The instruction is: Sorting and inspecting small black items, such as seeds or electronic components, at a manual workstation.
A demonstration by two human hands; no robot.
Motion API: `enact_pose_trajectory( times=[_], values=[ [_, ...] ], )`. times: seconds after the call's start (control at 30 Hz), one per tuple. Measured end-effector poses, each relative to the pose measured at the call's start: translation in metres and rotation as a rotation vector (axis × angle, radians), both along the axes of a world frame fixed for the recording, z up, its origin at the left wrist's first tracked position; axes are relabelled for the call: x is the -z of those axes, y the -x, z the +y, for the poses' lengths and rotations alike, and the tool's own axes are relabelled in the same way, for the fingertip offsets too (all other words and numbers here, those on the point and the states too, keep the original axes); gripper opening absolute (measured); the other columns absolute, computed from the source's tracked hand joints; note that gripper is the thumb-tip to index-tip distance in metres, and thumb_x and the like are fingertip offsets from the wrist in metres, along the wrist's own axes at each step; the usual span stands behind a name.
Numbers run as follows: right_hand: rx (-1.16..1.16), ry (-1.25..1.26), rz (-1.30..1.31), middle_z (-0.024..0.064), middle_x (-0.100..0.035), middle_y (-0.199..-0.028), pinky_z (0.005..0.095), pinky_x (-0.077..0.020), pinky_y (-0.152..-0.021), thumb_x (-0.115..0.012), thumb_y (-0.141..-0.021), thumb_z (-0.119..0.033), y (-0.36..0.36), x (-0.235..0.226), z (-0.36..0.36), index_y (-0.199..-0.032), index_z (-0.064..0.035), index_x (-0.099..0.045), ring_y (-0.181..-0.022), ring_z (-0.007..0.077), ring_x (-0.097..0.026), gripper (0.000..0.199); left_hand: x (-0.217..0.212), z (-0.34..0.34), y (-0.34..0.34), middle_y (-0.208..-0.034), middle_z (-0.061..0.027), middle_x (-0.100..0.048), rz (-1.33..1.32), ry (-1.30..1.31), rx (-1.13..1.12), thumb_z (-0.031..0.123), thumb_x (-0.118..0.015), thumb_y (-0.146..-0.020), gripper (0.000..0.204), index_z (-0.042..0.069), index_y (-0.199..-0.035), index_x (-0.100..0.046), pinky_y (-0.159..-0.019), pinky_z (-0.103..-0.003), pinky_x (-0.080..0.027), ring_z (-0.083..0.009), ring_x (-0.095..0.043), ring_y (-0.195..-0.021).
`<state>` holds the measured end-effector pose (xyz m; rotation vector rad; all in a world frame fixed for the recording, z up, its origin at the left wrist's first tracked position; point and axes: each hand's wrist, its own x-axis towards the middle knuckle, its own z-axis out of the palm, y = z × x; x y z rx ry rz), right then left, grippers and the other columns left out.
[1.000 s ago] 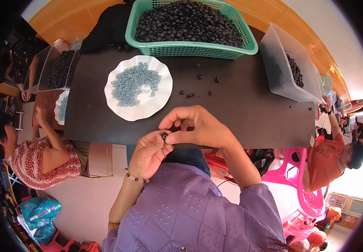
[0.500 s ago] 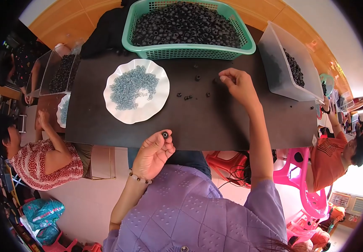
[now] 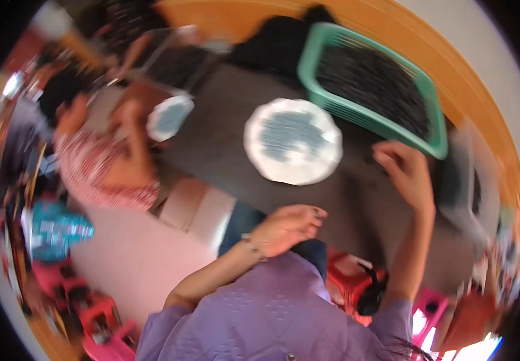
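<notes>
My left hand (image 3: 287, 230) is raised at the table's front edge, its fingers closed round a small black ring-shaped part (image 3: 317, 213). Over the tabletop to the right is my right hand (image 3: 407, 174), thumb and forefinger drawn together in a pinch; blur hides what, if anything, they hold. A white wavy-rimmed plate (image 3: 293, 174) lies between and beyond my hands, carrying many small pale-blue translucent pieces (image 3: 287, 135). Behind my right hand stands a green plastic basket (image 3: 356, 117) filled with black round parts (image 3: 371, 90).
A clear plastic bin (image 3: 464, 180) stands at the table's right end. To the left, a person in a red patterned top (image 3: 100, 159) sits by another white plate (image 3: 172, 117). A red stool (image 3: 347, 277) is under the table's front edge. The whole picture is smeared.
The view has swung left and tilted, so table, plate and basket appear further right. My left hand has turned and still holds the black part. My right hand remains over the table.
</notes>
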<state>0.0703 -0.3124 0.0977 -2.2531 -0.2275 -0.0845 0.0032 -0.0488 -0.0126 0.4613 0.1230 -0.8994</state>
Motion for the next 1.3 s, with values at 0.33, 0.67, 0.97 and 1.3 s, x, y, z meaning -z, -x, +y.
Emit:
enact_pose_trajectory(
  times=[0.33,0.67,0.97,1.3],
  values=[
    [-0.007,0.062,-0.315,0.0035,-0.064,-0.091,0.0239,-0.0437,-0.079,-0.058,-0.092,-0.011,-0.104,-0.002,0.006,-0.103,0.0008,-0.063,-0.084,0.0103,-0.056,0.018,0.014,-0.005,0.012,-0.088,0.0022,-0.061,-0.118,0.006,-0.009,0.028,-0.061,-0.091,0.03,0.004,-0.109,-0.063,-0.074,-0.021,-0.047,-0.0054,-0.057,-0.078],
    [-0.165,0.345,-0.181,0.015,-0.054,-0.125,0.0348,-0.0378,-0.099,-0.061,-0.086,-0.005,-0.163,0.021,0.005,-0.131,-0.0071,-0.049,-0.116,0.0262,-0.05,0.047,0.014,-0.006,0.01,-0.085,0.0021,-0.061,-0.156,0.006,-0.018,0.028,-0.063,-0.09,0.031,0.004,-0.109,-0.062,-0.072,-0.021,-0.047,-0.0057,-0.056,-0.074],
    [-0.074,0.423,-0.026,0.0136,-0.063,-0.112,0.0322,-0.043,-0.088,-0.058,-0.09,-0.01,-0.157,0.015,-0.006,-0.119,0.0008,-0.055,-0.102,0.0234,-0.058,0.031,0.013,-0.005,0.014,-0.084,0.0012,-0.062,-0.151,0.026,-0.023,0.027,-0.065,-0.089,0.028,0.005,-0.106,-0.063,-0.07,-0.021,-0.048,-0.0069,-0.057,-0.072],
    [-0.061,0.494,-0.262,0.0201,-0.066,-0.092,0.0336,-0.0481,-0.077,-0.055,-0.09,-0.016,-0.141,0.008,0.002,-0.1,0.0029,-0.064,-0.086,0.0284,-0.065,0.023,0.011,0.001,0.008,-0.095,-0.003,-0.058,-0.149,-0.026,0.035,0.022,-0.055,-0.095,0.034,-0.003,-0.117,-0.056,-0.077,-0.023,-0.048,-0.0086,-0.056,-0.083]
  ],
)
